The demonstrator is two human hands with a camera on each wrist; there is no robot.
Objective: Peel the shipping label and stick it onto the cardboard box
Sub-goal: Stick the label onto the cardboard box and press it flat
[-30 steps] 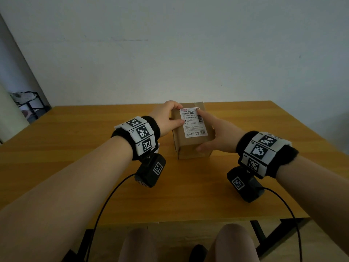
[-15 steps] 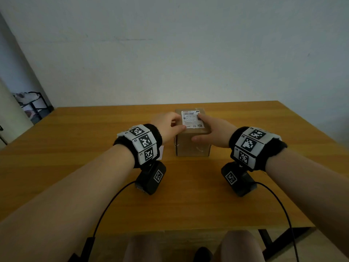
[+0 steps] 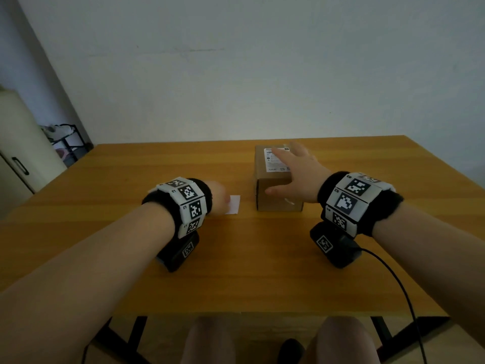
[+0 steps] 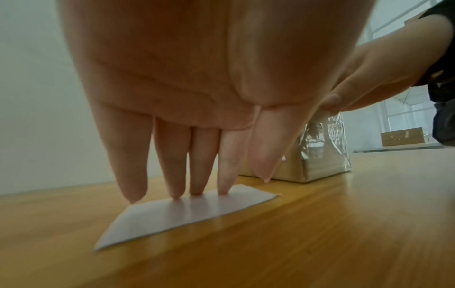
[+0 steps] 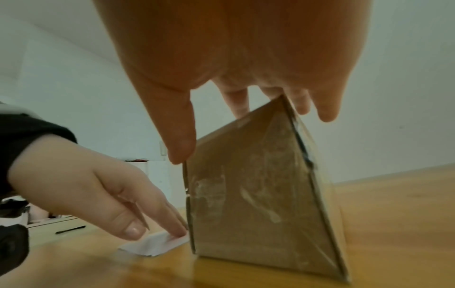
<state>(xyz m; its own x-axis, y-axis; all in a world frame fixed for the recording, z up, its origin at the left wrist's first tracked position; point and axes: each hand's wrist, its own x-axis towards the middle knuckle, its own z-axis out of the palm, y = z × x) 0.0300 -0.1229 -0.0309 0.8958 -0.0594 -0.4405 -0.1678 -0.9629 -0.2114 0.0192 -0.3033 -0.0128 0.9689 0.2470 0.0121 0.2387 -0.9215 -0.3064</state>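
The cardboard box [image 3: 278,191] stands on the wooden table [image 3: 236,271], with the white shipping label [image 3: 275,160] stuck flat on its top face. My right hand [image 3: 296,172] rests on the box top, fingers straight and spread over the label and thumb down the near face. In the right wrist view its fingers [image 5: 236,101] reach over the box [image 5: 258,194]. My left hand [image 3: 219,197] is left of the box. Its straight fingertips [image 4: 177,179] press on a blank white backing sheet [image 4: 187,214] lying flat on the table.
The table's near edge [image 3: 236,312] is close to my knees. A cable [image 3: 393,279] runs from the right wrist camera across the front right. A dark rack [image 3: 67,143] and a pale cabinet [image 3: 18,153] stand beyond the table's far left corner.
The box, held tilted up by both hands, now stands flat on the table. My left hand has left it and dropped onto the white backing sheet. My right hand stays on the box.
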